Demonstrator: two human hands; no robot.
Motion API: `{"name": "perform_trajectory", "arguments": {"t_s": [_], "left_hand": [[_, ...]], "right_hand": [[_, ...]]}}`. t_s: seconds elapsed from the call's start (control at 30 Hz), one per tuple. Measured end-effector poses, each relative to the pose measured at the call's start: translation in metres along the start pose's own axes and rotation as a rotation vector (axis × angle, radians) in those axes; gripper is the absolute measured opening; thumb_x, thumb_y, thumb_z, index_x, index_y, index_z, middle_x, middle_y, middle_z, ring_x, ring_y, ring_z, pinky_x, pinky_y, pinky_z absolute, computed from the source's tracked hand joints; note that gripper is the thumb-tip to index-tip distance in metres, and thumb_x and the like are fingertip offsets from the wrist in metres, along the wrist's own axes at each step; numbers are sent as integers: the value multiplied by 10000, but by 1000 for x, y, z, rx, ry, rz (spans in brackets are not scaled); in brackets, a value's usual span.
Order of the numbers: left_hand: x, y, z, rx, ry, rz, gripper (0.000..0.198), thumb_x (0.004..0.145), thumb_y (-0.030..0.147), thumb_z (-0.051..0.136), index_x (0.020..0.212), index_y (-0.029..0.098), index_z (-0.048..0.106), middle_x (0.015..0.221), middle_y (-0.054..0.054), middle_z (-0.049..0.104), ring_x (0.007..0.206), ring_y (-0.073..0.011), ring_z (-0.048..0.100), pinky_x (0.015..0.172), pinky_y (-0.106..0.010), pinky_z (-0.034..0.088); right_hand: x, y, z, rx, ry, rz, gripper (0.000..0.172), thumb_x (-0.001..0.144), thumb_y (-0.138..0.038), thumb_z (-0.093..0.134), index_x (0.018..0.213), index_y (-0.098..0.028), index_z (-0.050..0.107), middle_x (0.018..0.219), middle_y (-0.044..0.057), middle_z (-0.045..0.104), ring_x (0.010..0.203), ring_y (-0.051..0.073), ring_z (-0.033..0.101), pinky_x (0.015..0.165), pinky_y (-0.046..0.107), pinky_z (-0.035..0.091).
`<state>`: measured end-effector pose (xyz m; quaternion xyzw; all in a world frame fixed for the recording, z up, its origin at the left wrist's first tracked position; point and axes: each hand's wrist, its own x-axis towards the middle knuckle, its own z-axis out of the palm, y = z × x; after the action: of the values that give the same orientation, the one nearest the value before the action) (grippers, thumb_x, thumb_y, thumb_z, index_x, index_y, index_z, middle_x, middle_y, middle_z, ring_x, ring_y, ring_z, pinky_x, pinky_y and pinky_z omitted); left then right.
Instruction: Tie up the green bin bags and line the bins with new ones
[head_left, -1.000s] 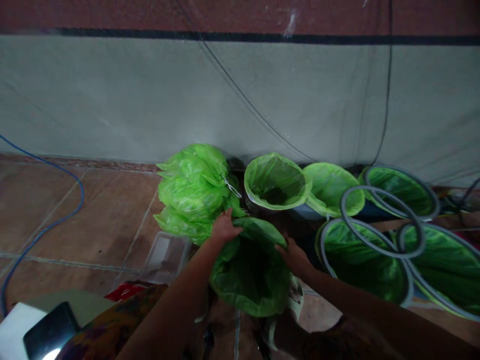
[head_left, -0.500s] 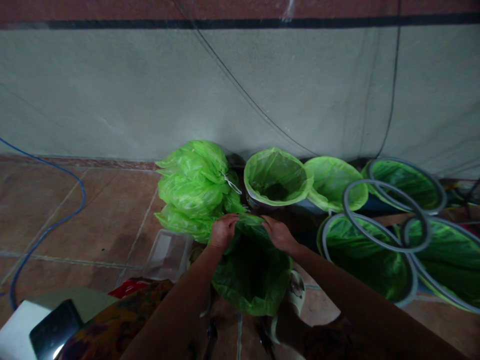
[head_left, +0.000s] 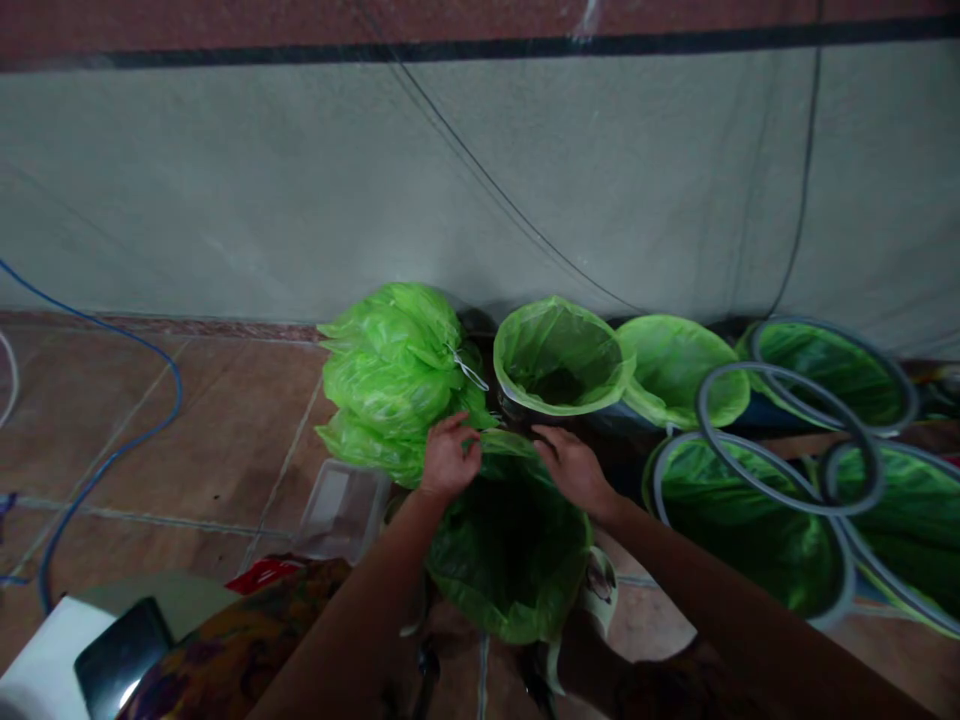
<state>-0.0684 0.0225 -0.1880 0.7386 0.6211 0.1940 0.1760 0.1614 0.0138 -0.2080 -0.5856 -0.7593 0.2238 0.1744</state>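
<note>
Between my feet stands a bin lined with a green plastic bag (head_left: pixel 510 610), its mouth facing up and dark inside. My left hand (head_left: pixel 451 460) is at the far left of its rim, fingers loosely stretched and apart, thumb close to the liner edge. Across the rim, my right hand (head_left: pixel 571 468) is open too, fingers extended near the bag's edge. Whether the fingertips still touch the liner I cannot tell. Just beyond my left hand lies a heap of bright green plastic bags (head_left: pixel 397 370) with a white tie (head_left: pixel 469 370).
Two bins with green liners (head_left: pixel 562 355) (head_left: pixel 679 370) stand by the wall. Several lined bins at the right carry grey rings (head_left: pixel 787 440). A clear plastic box (head_left: pixel 345 510) is at left, with a blue hose (head_left: pixel 112 455) farther off. A phone (head_left: pixel 124 655) lies at lower left.
Both hands have loosened from the liner's far edge. Their fingers have straightened and spread, where they were pinching the rim before. The view has shifted slightly.
</note>
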Motion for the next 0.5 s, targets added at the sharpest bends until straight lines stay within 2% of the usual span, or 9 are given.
{"name": "perform_trajectory", "arguments": {"t_s": [0.07,0.13,0.2,0.27,0.33,0.43,0.5], "left_hand": [[9,5,4,-25,26,12,226,909,247,514,967,204,727,1186,-80,674,1165,-189,578,1040,-353,435],[15,8,11,7,-90,66,281,953,315,460,1004,217,718,1088,-66,711,1094,-187,615,1009,-338,453],[17,7,17,61,-250,84,295,959,345,456,1069,230,703,1079,-57,720,1041,-189,641,979,-320,466],[17,4,20,111,-347,57,314,958,350,458,1161,236,669,1141,-56,708,1056,-188,644,970,-293,464],[16,0,20,157,-389,21,325,955,356,458,1193,241,647,1172,-55,697,1080,-192,640,963,-279,463],[16,-4,16,244,-448,-28,305,939,344,474,1157,226,652,1121,-74,711,1063,-220,653,934,-304,481],[16,-6,13,290,-455,-77,309,921,309,494,1175,212,640,1113,-97,712,1072,-242,652,923,-330,490]], "right_hand": [[10,-6,0,12,7,-70,365,983,-317,391,1234,-173,614,1229,104,659,1138,218,595,1009,339,437],[19,-11,5,3,-71,-124,346,975,-268,410,1237,-174,615,1201,98,672,1118,211,604,1003,329,432],[26,-14,10,-2,-192,-138,346,964,-218,423,1261,-173,594,1193,96,675,1086,199,621,972,307,439],[29,-14,13,2,-290,-121,338,962,-198,421,1256,-176,585,1191,91,674,1057,185,634,925,275,444],[30,-12,12,-2,-345,-89,309,967,-224,423,1222,-183,593,1167,86,681,1034,184,642,872,253,444],[29,-7,7,-48,-366,-8,273,968,-281,435,1158,-190,608,1065,80,705,960,195,658,779,241,435],[24,-4,4,-93,-335,70,264,967,-289,429,1129,-188,612,1015,81,711,919,199,661,743,242,421]]}}
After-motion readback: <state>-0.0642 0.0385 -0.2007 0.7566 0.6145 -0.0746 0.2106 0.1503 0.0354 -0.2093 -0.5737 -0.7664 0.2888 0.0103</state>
